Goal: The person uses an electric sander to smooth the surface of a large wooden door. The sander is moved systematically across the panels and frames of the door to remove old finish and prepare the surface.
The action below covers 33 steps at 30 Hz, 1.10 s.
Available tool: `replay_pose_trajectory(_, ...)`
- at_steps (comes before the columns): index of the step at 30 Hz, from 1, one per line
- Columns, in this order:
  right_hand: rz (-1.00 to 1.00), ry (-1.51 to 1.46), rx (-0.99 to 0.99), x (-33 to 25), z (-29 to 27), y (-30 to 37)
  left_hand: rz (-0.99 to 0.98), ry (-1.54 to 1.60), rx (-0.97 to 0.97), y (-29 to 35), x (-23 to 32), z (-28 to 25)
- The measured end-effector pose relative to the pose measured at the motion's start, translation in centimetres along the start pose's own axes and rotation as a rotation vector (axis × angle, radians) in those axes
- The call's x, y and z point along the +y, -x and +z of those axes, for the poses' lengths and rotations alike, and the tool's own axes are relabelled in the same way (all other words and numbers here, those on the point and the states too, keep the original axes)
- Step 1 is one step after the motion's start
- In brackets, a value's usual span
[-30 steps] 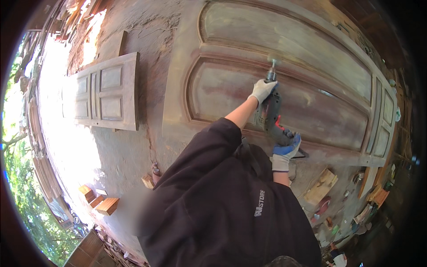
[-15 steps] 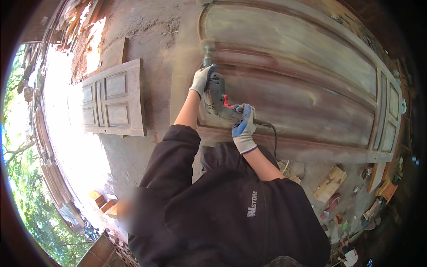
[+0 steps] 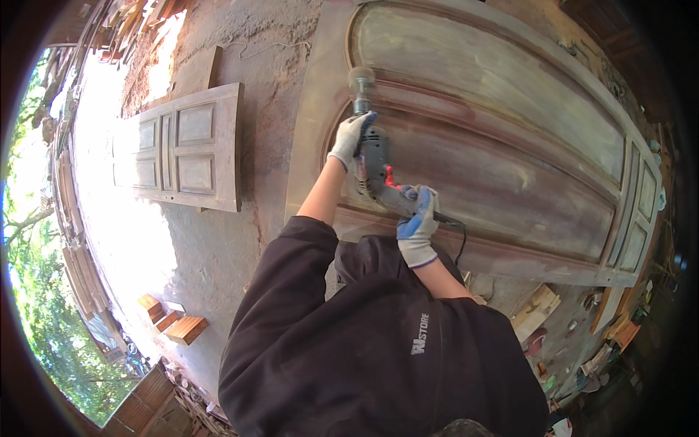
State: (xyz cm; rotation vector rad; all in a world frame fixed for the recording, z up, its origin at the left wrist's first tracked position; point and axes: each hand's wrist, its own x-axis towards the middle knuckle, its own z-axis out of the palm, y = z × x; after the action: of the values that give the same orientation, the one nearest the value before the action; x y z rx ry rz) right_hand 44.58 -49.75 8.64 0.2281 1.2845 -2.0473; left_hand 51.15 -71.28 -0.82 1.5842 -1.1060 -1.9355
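Observation:
Both my hands, in white gloves with blue palms, hold a grey power drill (image 3: 376, 159) with a red switch. My left hand (image 3: 352, 138) is wrapped round its front part, just behind the chuck. At the rear handle, my right hand (image 3: 418, 222) has its fingers closed. A round brush-like attachment (image 3: 362, 77), blurred by motion, sits at the drill's tip, over the moulding at the upper left end of a large panelled wooden door (image 3: 502, 175). Whether it touches the wood I cannot tell. A dark cord (image 3: 461, 244) trails from the handle.
Left of me, a second panelled door (image 3: 195, 146) lies on the ground, partly in bright sun. Wooden blocks (image 3: 186, 330) sit at the lower left. Beyond my right arm are a plank (image 3: 535, 309) and scattered scraps. Wood pieces (image 3: 149, 18) are piled at the far left.
The view has shifted, so the door, drill and both hands appear farther right. Both hands keep their grip, and the brush attachment stays near the same end of the moulding.

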Motion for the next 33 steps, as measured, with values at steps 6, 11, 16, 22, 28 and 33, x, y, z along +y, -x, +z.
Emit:
replay_pose_trajectory(6,0.006,-0.069,-0.036,1.4,0.9,0.3,-0.024,-0.011,0.022,1.4,2.4,-0.4)
replay_pose_trajectory(11,0.006,-0.018,0.005,1.0,1.1,0.3,-0.018,-0.021,0.000,0.8,2.0,-0.2)
replay_pose_trajectory(16,0.019,-0.004,-0.039,1.8,1.0,0.6,-0.072,0.032,-0.041,0.6,1.9,-1.3)
replay_pose_trajectory(22,0.022,0.016,-0.016,2.0,1.2,0.9,-0.054,-0.009,-0.019,0.5,1.6,-1.7)
replay_pose_trajectory(28,-0.013,-0.009,-0.033,2.9,1.6,0.8,-0.101,-0.045,-0.007,0.3,2.6,-1.9)
replay_pose_trajectory(33,0.020,-0.061,0.110,1.3,2.1,0.9,-0.053,-0.020,-0.050,0.4,2.2,-0.8)
